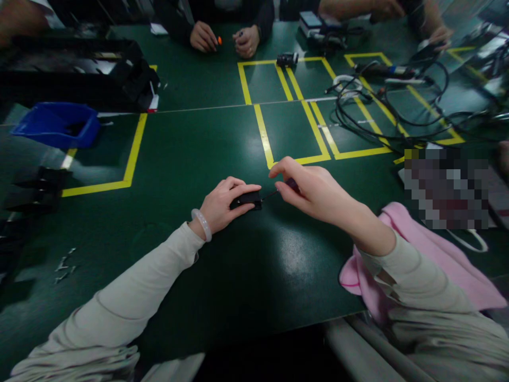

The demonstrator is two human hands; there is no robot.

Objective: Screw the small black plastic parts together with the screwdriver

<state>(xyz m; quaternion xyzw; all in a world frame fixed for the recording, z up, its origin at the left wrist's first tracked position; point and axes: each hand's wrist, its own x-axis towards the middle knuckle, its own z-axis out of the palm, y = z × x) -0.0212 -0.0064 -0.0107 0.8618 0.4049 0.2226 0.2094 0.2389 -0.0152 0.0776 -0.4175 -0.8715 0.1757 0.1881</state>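
Observation:
A small black block-like part (pixel 248 199) lies on the green table, and my left hand (pixel 222 202) is closed around it, thumb on the near side and fingers on the far side. My right hand (pixel 308 185) grips a screwdriver (pixel 293 184) with a dark handle. Its thin shaft points left, the tip at the part's right end; whether it sits in a screw is too small to tell. Several loose screws (pixel 63 266) lie on the table to the left of my left forearm.
A blue bin (pixel 59 124) and black housings (pixel 75 79) stand at the left. Coiled cables (pixel 377 106) lie at the right, with a pink cloth (pixel 397 254) by my right forearm. Across the table are a co-worker's hands (pixel 246 41) and a black cylindrical part (pixel 287 59).

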